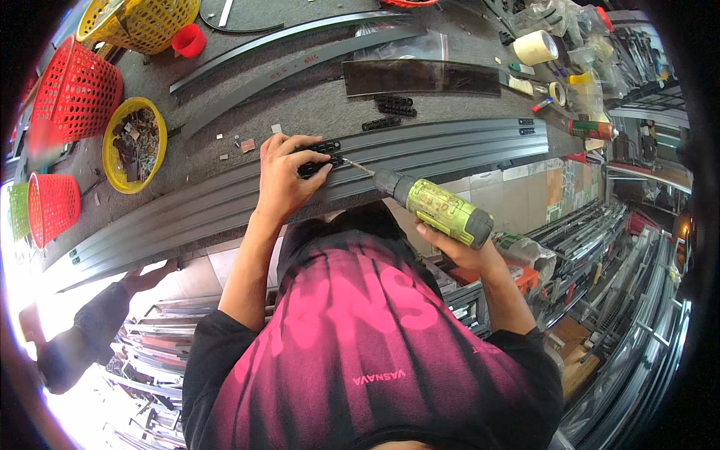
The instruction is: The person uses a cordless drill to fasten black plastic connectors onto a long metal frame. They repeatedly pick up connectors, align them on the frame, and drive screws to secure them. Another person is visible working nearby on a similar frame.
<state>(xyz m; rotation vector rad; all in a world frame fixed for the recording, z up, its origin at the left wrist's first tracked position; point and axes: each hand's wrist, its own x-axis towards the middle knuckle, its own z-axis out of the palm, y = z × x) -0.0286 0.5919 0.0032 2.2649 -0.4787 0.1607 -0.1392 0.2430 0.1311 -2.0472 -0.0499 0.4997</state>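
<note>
My left hand point(289, 174) presses a small black plastic part point(321, 157) onto a long grey aluminium profile point(450, 146) that lies along the bench edge. My right hand point(457, 251) grips a yellow-green cordless drill point(442, 210), its bit pointing left and touching the black part. Two more black parts point(394, 105) lie on the bench beyond the profile. My black and pink shirt fills the lower middle of the view.
Red baskets point(75, 94) and a yellow basket of small hardware point(135, 142) stand at the left. Dark curved strips point(300, 56) and tape rolls point(536, 46) lie at the back. Another person's hand point(146, 279) holds the profile's left end. Metal profiles are stacked below.
</note>
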